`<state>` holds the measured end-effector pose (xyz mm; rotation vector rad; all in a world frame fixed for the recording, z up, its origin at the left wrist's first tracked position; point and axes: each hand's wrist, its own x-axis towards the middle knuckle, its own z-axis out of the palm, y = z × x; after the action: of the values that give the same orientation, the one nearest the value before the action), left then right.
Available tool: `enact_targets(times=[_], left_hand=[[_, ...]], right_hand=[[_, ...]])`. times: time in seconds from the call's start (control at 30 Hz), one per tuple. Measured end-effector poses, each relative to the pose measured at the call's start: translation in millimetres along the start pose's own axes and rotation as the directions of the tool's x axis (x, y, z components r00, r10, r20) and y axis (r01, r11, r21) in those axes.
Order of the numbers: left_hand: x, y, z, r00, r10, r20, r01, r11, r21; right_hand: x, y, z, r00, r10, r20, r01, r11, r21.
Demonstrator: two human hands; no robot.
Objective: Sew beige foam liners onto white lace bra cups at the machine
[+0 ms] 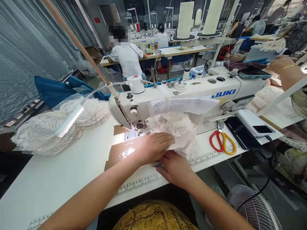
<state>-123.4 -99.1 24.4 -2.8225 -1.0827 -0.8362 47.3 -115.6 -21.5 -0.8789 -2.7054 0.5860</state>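
Observation:
A bunched piece of cream lace fabric (178,127) lies under the arm of the white JUKI sewing machine (189,95), to the right of its needle area. My left hand (154,147) rests over the fabric's left side, fingers stretched out to the right, just beside the lit presser foot. Lower and to the right, my right hand (176,166) is closed at the fabric's near edge, its fingertips partly hidden beneath my left hand. The thumb of the right hand shows near the table surface.
Stacked lace pieces (50,131) lie at the left, by a bright lamp strip (70,121). Scissors with red and yellow handles (223,142), a dark phone (243,134) and a white device (254,123) lie at the right. A fan (254,207) stands below. A co-worker's hand (285,68) shows at right.

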Motion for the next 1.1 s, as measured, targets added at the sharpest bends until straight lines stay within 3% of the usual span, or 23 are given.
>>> enact_targets(times=[0.17, 0.4, 0.53, 0.7, 0.9, 1.03, 1.1], left_hand=[[16.1, 3.1, 8.2, 0.999, -0.028, 0.022, 0.027, 0.999, 0.046], [55.6, -1.4, 25.1, 0.95, -0.174, 0.26, 0.132, 0.976, 0.172], [71.1, -8.5, 23.6, 0.913, -0.22, 0.343, 0.183, 0.974, 0.136], [80.7, -13.0, 18.4, 0.896, -0.241, 0.373, 0.252, 0.968, 0.022], [88.5, -13.0, 23.1, 0.864, -0.244, 0.44, 0.234, 0.969, 0.076], [93.7, -11.8, 24.2, 0.873, -0.264, 0.41, 0.303, 0.952, -0.032], [96.2, -11.9, 22.7, 0.856, -0.299, 0.421, 0.367, 0.926, -0.087]], right_hand=[[2.9, 5.3, -4.3, 0.998, -0.059, -0.007, 0.058, 0.997, -0.053], [3.4, 9.2, -5.5, 0.995, -0.094, -0.023, 0.094, 0.995, 0.027], [2.9, 10.9, -8.3, 0.995, -0.101, -0.026, 0.102, 0.993, 0.057], [1.4, 12.9, -11.5, 0.995, -0.101, -0.02, 0.102, 0.991, 0.089], [1.5, 13.8, -11.3, 0.994, -0.107, -0.017, 0.108, 0.991, 0.085], [1.1, 14.8, -10.3, 0.994, -0.112, -0.016, 0.112, 0.992, 0.06], [0.8, 15.2, -10.1, 0.993, -0.113, -0.012, 0.114, 0.992, 0.048]])
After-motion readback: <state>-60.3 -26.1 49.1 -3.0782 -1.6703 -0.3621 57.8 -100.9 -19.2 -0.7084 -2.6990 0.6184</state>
